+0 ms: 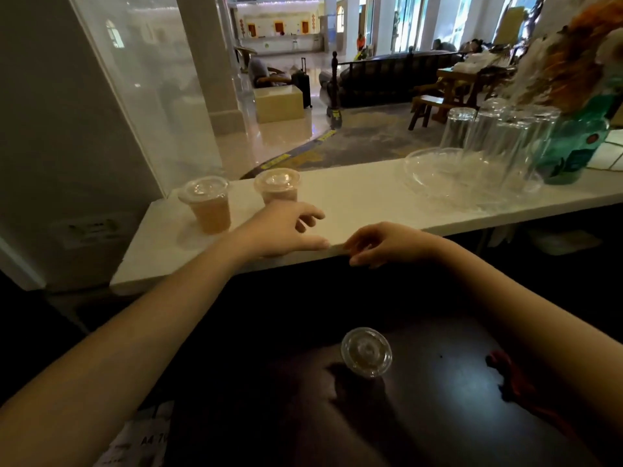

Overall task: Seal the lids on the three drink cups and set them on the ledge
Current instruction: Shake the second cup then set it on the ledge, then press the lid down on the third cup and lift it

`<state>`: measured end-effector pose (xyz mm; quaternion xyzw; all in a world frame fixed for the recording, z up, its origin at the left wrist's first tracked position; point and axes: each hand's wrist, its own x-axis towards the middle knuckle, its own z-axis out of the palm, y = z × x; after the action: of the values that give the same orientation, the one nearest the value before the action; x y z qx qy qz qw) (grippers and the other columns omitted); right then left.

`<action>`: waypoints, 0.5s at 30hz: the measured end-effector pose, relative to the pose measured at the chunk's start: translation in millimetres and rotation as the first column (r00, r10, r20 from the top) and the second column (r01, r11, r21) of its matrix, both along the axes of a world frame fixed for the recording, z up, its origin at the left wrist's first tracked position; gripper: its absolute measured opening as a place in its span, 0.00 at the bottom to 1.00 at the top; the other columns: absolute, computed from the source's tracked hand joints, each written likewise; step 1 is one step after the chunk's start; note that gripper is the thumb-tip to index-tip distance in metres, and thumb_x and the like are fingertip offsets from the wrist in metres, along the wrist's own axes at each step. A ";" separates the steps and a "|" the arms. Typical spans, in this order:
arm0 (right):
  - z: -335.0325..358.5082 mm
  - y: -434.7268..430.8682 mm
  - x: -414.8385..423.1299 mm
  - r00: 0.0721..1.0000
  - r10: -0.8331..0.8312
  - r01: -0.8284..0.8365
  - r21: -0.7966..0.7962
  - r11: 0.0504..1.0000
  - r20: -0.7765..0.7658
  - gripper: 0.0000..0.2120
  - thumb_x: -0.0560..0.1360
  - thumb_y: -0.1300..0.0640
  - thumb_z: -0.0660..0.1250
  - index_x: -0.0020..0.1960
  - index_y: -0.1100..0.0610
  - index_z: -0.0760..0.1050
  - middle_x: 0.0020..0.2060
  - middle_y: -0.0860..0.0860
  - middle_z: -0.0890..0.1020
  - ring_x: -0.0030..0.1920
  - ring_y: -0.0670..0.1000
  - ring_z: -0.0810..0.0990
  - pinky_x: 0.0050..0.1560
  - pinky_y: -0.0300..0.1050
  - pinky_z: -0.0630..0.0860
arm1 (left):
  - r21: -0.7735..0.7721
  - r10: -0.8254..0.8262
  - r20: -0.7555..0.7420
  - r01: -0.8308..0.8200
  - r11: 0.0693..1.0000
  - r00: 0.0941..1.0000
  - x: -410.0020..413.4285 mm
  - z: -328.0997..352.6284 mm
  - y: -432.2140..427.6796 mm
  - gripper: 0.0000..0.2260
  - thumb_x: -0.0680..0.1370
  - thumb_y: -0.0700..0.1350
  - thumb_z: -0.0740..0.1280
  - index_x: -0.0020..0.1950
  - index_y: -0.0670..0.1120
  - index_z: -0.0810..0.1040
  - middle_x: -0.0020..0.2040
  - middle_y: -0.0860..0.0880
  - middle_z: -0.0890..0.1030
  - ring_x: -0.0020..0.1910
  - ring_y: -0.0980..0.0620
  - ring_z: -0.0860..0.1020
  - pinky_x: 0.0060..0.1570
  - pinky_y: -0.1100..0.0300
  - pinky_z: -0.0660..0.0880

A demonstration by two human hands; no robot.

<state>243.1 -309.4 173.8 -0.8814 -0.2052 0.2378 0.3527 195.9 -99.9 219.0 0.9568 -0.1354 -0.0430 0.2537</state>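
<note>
Two clear plastic cups of light brown drink stand with lids on at the left end of the white ledge (371, 203): one cup (206, 203) at the far left, the second cup (277, 184) just right of it. A third lidded cup (366, 352) stands on the dark counter below. My left hand (286, 229) hovers over the ledge right in front of the second cup, fingers apart, holding nothing. My right hand (384, 244) hangs at the ledge's near edge, fingers loosely curled and empty.
A glass bowl (438, 176) and several upturned glasses (495, 136) crowd the right part of the ledge, beside a green bottle (573, 146). A clear partition (145, 96) stands at the left end. Something red (515, 379) lies on the dark counter at right; printed paper (141, 436) lies lower left.
</note>
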 end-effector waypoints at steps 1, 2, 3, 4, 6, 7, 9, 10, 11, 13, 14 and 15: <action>-17.3 -7.9 -10.1 0.999 -0.002 0.004 -0.043 0.999 0.032 0.19 0.73 0.55 0.70 0.63 0.55 0.74 0.55 0.50 0.81 0.52 0.47 0.80 0.55 0.39 0.76 | -0.064 0.004 -0.016 -0.005 0.998 1.000 -12.8 -20.8 -5.4 0.24 0.72 0.52 0.71 0.66 0.48 0.73 0.56 0.51 0.78 0.53 0.54 0.78 0.54 0.63 0.73; -37.5 -14.1 -19.0 0.998 -0.010 0.016 -0.093 0.995 0.069 0.20 0.74 0.53 0.69 0.64 0.56 0.74 0.58 0.52 0.81 0.56 0.48 0.79 0.58 0.41 0.74 | -0.128 0.019 -0.039 -0.024 0.991 0.999 -23.7 -44.9 -10.9 0.23 0.73 0.51 0.71 0.66 0.48 0.73 0.56 0.51 0.79 0.53 0.55 0.78 0.54 0.65 0.73; -59.3 -18.6 -27.4 0.995 -0.021 0.034 -0.137 0.990 0.098 0.22 0.75 0.52 0.68 0.66 0.57 0.72 0.61 0.53 0.79 0.60 0.50 0.78 0.62 0.41 0.71 | -0.185 0.045 -0.073 -0.058 0.981 0.996 -32.9 -71.2 -17.3 0.22 0.74 0.49 0.70 0.67 0.47 0.72 0.57 0.50 0.79 0.53 0.55 0.78 0.54 0.66 0.72; -81.8 -22.2 -34.9 0.993 -0.044 0.061 -0.158 0.986 0.110 0.23 0.76 0.51 0.66 0.68 0.58 0.70 0.64 0.54 0.77 0.63 0.51 0.76 0.64 0.42 0.68 | -0.231 0.084 -0.112 -0.108 0.967 0.990 -40.2 -98.7 -24.1 0.21 0.75 0.48 0.69 0.67 0.47 0.72 0.58 0.50 0.79 0.54 0.55 0.78 0.54 0.67 0.71; -123.5 -26.7 -48.9 0.989 -0.116 0.129 -0.142 0.981 0.097 0.22 0.79 0.52 0.60 0.72 0.58 0.65 0.69 0.56 0.73 0.69 0.53 0.71 0.67 0.43 0.65 | -0.287 0.176 -0.174 -0.221 0.932 0.969 -50.2 -151.7 -38.6 0.20 0.77 0.46 0.66 0.68 0.46 0.71 0.62 0.48 0.77 0.57 0.54 0.77 0.58 0.65 0.69; -141.4 -28.0 -54.9 0.985 -0.149 0.158 -0.119 0.980 0.083 0.22 0.81 0.52 0.57 0.73 0.58 0.63 0.70 0.56 0.71 0.70 0.53 0.69 0.67 0.43 0.64 | -0.303 0.222 -0.204 -0.277 0.912 0.954 -54.8 -173.6 -46.1 0.20 0.78 0.45 0.64 0.69 0.45 0.69 0.65 0.47 0.76 0.61 0.53 0.75 0.59 0.65 0.67; -168.7 -29.2 -65.4 0.978 -0.200 0.203 -0.060 0.977 0.050 0.22 0.81 0.54 0.54 0.73 0.58 0.62 0.71 0.56 0.70 0.71 0.53 0.68 0.67 0.41 0.63 | -0.346 0.299 -0.272 -0.383 0.857 0.915 -62.4 -207.4 -59.6 0.20 0.79 0.43 0.61 0.71 0.45 0.67 0.68 0.47 0.73 0.66 0.52 0.71 0.59 0.66 0.64; -178.5 -29.5 -70.0 0.974 -0.224 0.225 -0.024 0.974 0.038 0.21 0.82 0.54 0.54 0.73 0.58 0.62 0.71 0.56 0.69 0.71 0.53 0.68 0.67 0.40 0.62 | -0.374 0.328 -0.303 -0.428 0.823 0.895 -65.2 -219.8 -65.5 0.19 0.80 0.42 0.60 0.71 0.44 0.67 0.68 0.46 0.73 0.67 0.51 0.71 0.59 0.66 0.64; -186.0 -29.6 -74.7 0.968 -0.251 0.250 0.020 0.968 0.027 0.21 0.82 0.55 0.54 0.73 0.58 0.62 0.71 0.56 0.69 0.71 0.53 0.67 0.66 0.39 0.62 | -0.397 0.352 -0.321 -0.462 0.793 0.879 -67.8 -229.1 -70.7 0.18 0.80 0.42 0.60 0.71 0.44 0.68 0.68 0.46 0.73 0.66 0.51 0.71 0.58 0.66 0.65; -198.2 -30.2 -83.4 0.952 -0.306 0.302 0.120 0.946 0.013 0.21 0.82 0.57 0.54 0.74 0.57 0.62 0.71 0.55 0.69 0.71 0.52 0.67 0.66 0.37 0.61 | -0.441 0.389 -0.326 -0.503 0.743 0.861 -71.6 -241.8 -78.6 0.17 0.80 0.41 0.60 0.69 0.44 0.70 0.66 0.45 0.75 0.64 0.50 0.73 0.58 0.65 0.67; -203.1 -30.6 -87.8 0.944 -0.329 0.323 0.166 0.932 0.007 0.21 0.81 0.57 0.54 0.74 0.56 0.62 0.72 0.54 0.68 0.71 0.51 0.67 0.66 0.37 0.60 | -0.468 0.403 -0.326 -0.517 0.717 0.855 -73.6 -245.7 -81.5 0.17 0.80 0.41 0.60 0.68 0.44 0.71 0.65 0.45 0.76 0.63 0.51 0.74 0.59 0.64 0.69; -208.2 -30.4 -92.3 0.938 -0.348 0.341 0.207 0.917 -0.001 0.21 0.81 0.57 0.55 0.74 0.55 0.62 0.72 0.53 0.68 0.71 0.50 0.67 0.66 0.37 0.61 | -0.492 0.417 -0.329 -0.530 0.690 0.848 -76.1 -248.5 -83.5 0.16 0.80 0.41 0.60 0.68 0.44 0.72 0.64 0.45 0.77 0.62 0.51 0.74 0.59 0.63 0.69</action>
<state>150.7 -339.9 -34.4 -0.8670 -0.0765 0.1341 0.4737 119.8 -183.4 -29.5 0.8305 0.1355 -0.0253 0.5396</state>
